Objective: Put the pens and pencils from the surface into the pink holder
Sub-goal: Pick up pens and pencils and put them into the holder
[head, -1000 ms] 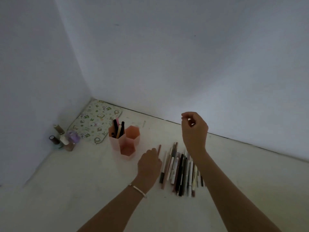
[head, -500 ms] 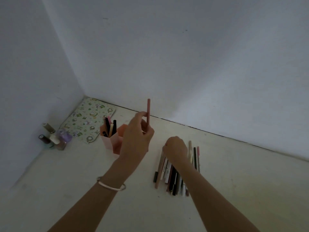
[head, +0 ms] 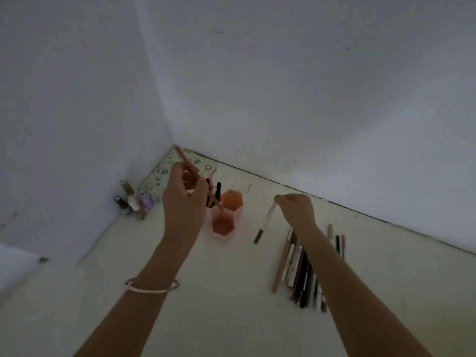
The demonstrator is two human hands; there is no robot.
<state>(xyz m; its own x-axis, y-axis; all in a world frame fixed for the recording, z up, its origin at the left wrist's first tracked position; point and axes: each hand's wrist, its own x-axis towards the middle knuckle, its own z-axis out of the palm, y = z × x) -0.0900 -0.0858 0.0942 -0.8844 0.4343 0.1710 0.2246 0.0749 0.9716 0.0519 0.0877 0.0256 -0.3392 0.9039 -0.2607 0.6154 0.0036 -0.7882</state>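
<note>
The pink holder (head: 223,225), made of hexagonal cups, stands on the pale surface near the corner, with a few dark and pink pens in its rear left cup. My left hand (head: 184,199) holds a pink pencil (head: 186,162) slanted, its lower tip over the front cup. My right hand (head: 296,208) pinches the top end of a white pen with a dark tip (head: 264,225), which hangs down just above the surface, right of the holder. A row of several pens and pencils (head: 300,270) lies on the surface, partly under my right forearm.
A flowered pouch (head: 159,176) lies flat in the corner behind the holder. Small nail polish bottles (head: 134,202) stand against the left wall. White walls close in the left and back sides.
My left hand carried the pink pencil left and tilted it down over the holder. My right hand picked a white pen out of the row and lifted it.
</note>
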